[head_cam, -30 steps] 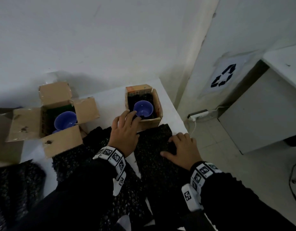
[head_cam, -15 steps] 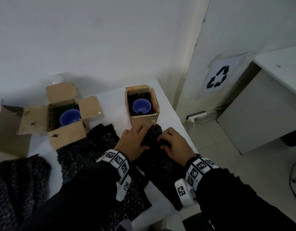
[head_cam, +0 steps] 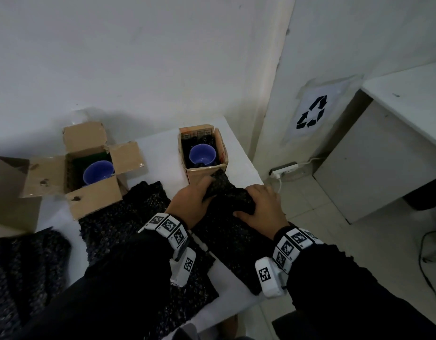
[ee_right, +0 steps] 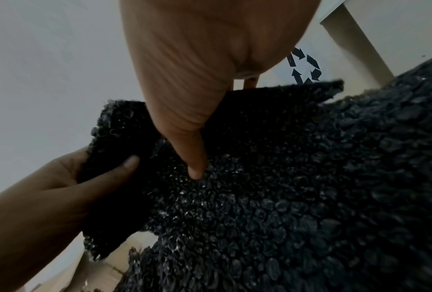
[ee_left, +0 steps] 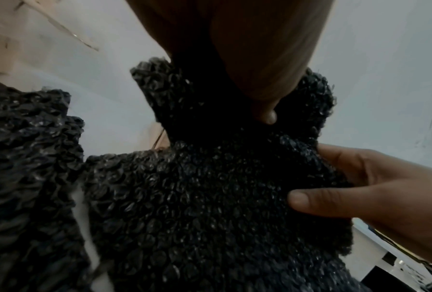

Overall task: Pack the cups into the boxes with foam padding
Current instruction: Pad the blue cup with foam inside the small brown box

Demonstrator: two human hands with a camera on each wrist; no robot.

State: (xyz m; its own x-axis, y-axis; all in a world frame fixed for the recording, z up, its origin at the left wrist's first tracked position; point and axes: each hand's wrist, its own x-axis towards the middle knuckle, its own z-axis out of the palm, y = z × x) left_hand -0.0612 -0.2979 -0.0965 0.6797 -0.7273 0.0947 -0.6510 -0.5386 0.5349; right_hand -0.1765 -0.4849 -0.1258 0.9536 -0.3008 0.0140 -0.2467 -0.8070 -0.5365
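The left hand and the right hand both grasped the far end of a black foam sheet. Each thumb lay on the upper face, and the fingers curled under the lifted edge. That edge stood raised just in front of the small box, close to its near wall; contact could not be confirmed. The rest of the sheet lay on the white table.

A blue cup sat upright in the small box with dark padding around it. A second blue cup sat in the open-flapped box to the left, well apart from the hands. Further foam pieces lay between the two boxes and the person.

Likely faults, as a judgement:
- The sheet looked wider than the small box opening. Forcing it in unfolded could tip the cup or push the light box toward the table's far edge.
- The sheet's near end hung over the table's front edge. A quick pull could drag it off or snag it.
- Loose folding could leave the cup's rim uncovered.

Compared with half a second earlier, the hands had gone from resting flat on the sheet's end to gripping it, and the end had risen off the table into a peaked fold. One second earlier the left hand had been at the small box's near wall. Both cups and both boxes stayed where they were.
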